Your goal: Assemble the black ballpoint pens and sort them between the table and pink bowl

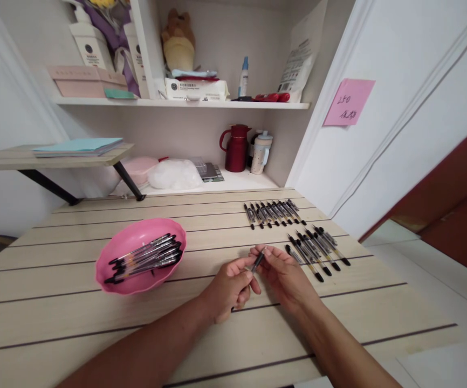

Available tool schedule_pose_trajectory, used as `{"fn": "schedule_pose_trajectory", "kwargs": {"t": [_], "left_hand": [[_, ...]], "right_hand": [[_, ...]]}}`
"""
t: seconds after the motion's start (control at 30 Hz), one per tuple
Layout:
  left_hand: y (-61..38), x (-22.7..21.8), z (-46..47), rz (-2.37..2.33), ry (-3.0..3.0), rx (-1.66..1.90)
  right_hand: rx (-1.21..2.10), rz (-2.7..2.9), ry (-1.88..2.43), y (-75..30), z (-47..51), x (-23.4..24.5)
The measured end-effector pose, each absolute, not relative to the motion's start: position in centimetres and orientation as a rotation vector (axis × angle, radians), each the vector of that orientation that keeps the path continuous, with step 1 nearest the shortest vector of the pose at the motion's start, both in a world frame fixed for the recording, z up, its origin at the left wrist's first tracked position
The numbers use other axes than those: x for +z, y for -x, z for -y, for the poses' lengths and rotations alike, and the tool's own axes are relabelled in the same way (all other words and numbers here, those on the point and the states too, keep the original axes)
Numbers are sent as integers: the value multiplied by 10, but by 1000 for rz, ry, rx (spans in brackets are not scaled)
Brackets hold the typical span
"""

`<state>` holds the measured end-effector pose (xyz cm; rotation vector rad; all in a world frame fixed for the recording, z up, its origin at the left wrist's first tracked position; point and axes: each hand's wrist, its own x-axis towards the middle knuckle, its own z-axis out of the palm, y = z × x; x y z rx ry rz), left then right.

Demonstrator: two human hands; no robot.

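Note:
A pen with a dark grip is held over the striped tabletop, its tip pointing up and away. My left hand is closed around its barrel. At the tip end, the thumb and fingers of my right hand pinch the pen; whether they hold a small part there is too small to tell. To the left stands a pink bowl with several black-capped pens lying in it. On the right, several pens lie side by side close to my right hand, with another row of pens behind them.
A small raised shelf with black legs stands at the back left. Behind the table, a white shelf unit holds a red jug, a light cup and a plastic bag. A pink note hangs on the right wall.

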<state>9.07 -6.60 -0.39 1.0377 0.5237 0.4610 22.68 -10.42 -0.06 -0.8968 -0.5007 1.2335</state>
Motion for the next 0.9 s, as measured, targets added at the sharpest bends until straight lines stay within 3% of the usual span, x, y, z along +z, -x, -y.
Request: {"fn": "schedule_pose_trajectory", "kwargs": {"t": [0.33, 0.43, 0.73, 0.9], "left_hand": [[-90, -4, 67, -522, -1054, 440], [-90, -4, 66, -517, -1046, 438], [-88, -5, 64, -506, -1046, 423], [-89, -4, 65, -515, -1073, 420]], "right_hand": [[1184, 483, 842, -233, 100, 0], [1027, 435, 881, -244, 100, 2], [405, 853, 1849, -320, 150, -4], [-55, 1357, 2093, -330, 167, -16]]}}
